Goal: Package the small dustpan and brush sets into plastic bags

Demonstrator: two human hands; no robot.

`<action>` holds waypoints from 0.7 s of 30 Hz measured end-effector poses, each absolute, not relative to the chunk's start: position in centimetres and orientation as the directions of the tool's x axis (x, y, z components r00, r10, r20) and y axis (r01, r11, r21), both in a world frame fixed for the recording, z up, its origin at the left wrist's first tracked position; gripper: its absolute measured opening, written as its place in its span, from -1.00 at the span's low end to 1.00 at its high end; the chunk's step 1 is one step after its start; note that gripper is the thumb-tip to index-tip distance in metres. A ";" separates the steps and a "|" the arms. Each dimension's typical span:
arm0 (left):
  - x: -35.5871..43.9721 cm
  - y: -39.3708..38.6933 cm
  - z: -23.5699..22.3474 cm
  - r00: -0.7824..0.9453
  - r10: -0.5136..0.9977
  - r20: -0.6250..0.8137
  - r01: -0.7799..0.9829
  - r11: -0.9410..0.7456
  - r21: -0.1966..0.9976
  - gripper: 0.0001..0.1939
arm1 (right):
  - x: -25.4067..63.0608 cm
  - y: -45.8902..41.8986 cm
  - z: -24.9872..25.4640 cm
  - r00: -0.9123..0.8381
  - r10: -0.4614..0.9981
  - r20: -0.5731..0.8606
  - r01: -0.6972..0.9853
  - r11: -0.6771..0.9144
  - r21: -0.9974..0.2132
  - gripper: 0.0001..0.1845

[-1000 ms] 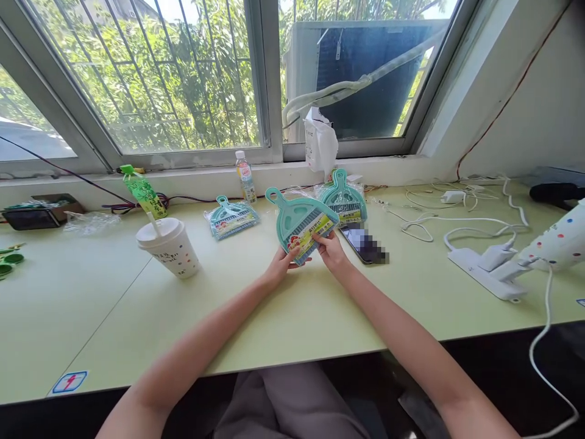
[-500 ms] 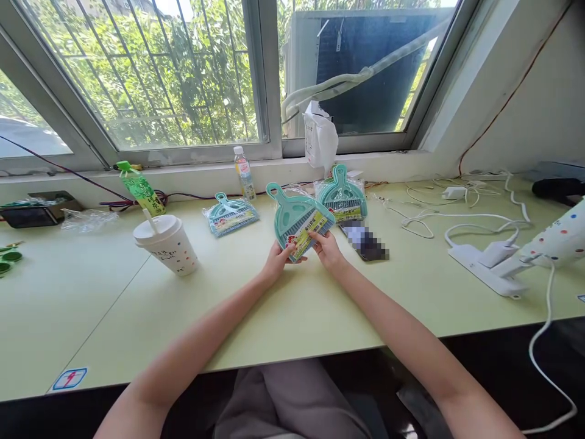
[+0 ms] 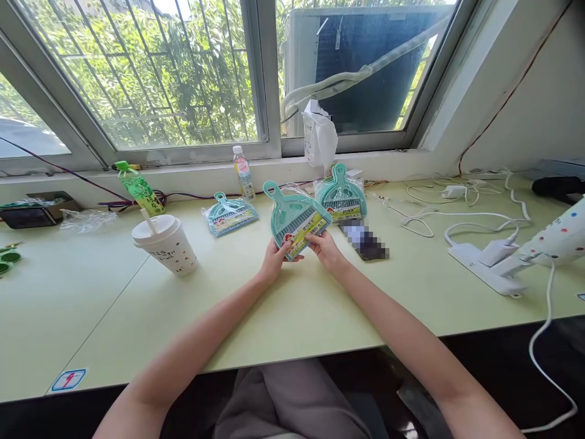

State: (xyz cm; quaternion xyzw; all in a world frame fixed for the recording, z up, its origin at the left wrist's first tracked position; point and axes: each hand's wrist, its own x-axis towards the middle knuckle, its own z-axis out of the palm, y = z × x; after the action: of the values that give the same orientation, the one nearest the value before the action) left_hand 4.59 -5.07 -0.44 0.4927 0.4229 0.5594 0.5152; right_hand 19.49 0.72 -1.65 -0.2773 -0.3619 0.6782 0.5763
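Between both hands, above the table, is a mint-green mini dustpan and brush set [image 3: 287,213] with a yellow label along its lower edge. My left hand [image 3: 275,260] grips its bottom left corner, thumb on the front. At the lower right, my right hand [image 3: 325,247] is closed on the labelled edge. The set tilts, its handle pointing up and left. Behind it to the right lies a second such set [image 3: 340,194] in clear wrap. A third wrapped set [image 3: 230,214] rests on the table to the left.
A lidded paper cup [image 3: 167,247] with a straw stands left on the pale table [image 3: 292,317]. A phone [image 3: 364,241] lies right of my hands. Bottles [image 3: 244,174] stand near the window. On the right are a white power strip [image 3: 484,271] and loose cables.
The held dustpan set has shifted very slightly left and turned a little in my hands. Both hands keep their grip on it.
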 end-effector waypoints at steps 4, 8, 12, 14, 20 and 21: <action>4.6 -5.0 -0.6 0.004 0.994 0.106 -0.156 -0.104 0.982 -0.42 | 19.7 0.8 -1.6 -0.233 0.972 -0.018 -0.529 -0.142 -0.837 -0.61; 4.4 -4.9 -0.4 0.003 0.995 0.098 -0.156 -0.096 0.983 -0.42 | 19.8 0.8 -1.8 -0.203 0.979 -0.030 -0.544 -0.138 -0.827 -0.61; 4.1 -5.2 0.4 0.241 0.970 -0.014 -0.124 0.045 0.991 -0.41 | 19.8 0.8 -2.1 -0.119 0.993 0.006 -0.583 -0.065 -0.810 -0.57; 4.0 -5.5 0.6 0.377 0.922 -0.082 -0.098 0.128 0.987 -0.40 | 19.9 1.0 -2.1 -0.073 0.997 0.022 -0.595 -0.026 -0.804 -0.54; 4.3 -5.0 0.0 0.162 0.987 -0.022 -0.126 0.043 0.991 -0.40 | 19.8 1.2 -2.1 -0.051 0.998 0.024 -0.597 -0.011 -0.802 -0.54; 4.2 -4.8 -0.2 0.103 0.995 -0.003 -0.124 0.016 0.992 -0.42 | 19.8 1.2 -2.1 -0.054 0.998 0.020 -0.592 -0.016 -0.806 -0.53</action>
State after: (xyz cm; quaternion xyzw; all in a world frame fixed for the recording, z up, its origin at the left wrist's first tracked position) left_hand 4.20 -4.76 -0.22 0.4903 0.4437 0.5016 0.5578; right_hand 19.76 1.21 -2.14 -0.3042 -0.3336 0.6446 0.6170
